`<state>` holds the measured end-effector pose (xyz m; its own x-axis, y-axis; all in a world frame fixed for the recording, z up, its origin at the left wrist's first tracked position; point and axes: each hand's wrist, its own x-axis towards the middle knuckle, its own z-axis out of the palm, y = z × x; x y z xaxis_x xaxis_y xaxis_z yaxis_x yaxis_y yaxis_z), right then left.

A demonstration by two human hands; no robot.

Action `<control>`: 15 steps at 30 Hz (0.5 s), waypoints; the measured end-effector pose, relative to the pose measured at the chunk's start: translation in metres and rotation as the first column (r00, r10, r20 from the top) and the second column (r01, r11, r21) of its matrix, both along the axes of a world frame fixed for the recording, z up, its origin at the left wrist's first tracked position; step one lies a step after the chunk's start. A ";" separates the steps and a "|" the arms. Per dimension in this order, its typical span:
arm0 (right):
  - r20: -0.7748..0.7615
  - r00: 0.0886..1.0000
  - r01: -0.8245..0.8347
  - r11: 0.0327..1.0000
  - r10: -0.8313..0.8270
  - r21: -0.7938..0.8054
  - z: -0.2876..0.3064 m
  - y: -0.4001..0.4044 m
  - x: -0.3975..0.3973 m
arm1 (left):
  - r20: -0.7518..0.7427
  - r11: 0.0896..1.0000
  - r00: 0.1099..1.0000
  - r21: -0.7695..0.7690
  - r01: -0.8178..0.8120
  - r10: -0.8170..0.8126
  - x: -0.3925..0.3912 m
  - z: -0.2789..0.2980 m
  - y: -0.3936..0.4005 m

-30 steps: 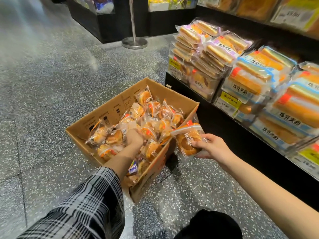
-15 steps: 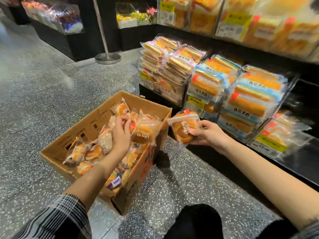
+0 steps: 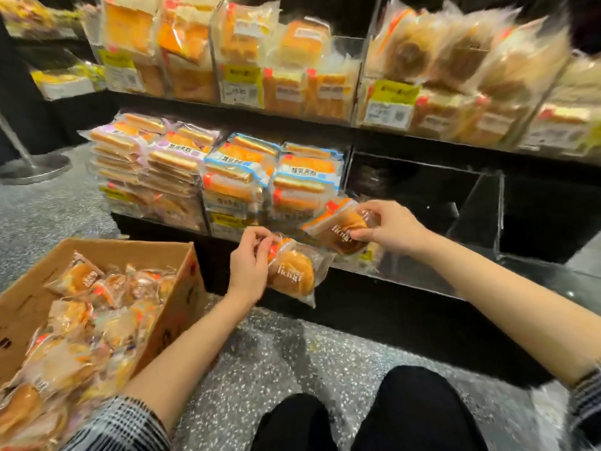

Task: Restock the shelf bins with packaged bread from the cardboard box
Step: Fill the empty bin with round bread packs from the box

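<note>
Head view: right hand [image 3: 392, 230] pinched one bun pack [image 3: 341, 231] nearest the empty bin [image 3: 422, 196]; left hand [image 3: 248, 265] pinched another bun packet [image 3: 294, 271], lower-left.

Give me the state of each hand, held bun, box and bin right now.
Left hand: pinching a bun pack.
Left bun: off the box, short of the bin.
Right hand: pinching a bun pack.
Right bun: at the clear bin's front edge.
Box: open, many packs inside.
Clear bin: nearly empty.

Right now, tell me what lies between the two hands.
Head view: only the two bun packets, one in the left hand, one in the right hand.
</note>
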<state>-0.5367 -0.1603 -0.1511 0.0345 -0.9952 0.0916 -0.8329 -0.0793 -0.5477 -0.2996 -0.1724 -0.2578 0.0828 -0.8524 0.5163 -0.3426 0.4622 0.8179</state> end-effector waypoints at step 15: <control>0.077 0.931 0.364 0.899 -0.356 -0.243 0.007 -0.014 -0.149 | -0.134 0.997 0.989 -0.055 0.050 -0.057 -0.156 0.060 -0.059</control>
<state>-0.6861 -0.1743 -0.1440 -0.3286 -0.8838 0.3330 -0.8140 0.0861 -0.5745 -0.4556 -0.2311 -0.1980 0.1099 -0.8299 0.5470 -0.2045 0.5197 0.8295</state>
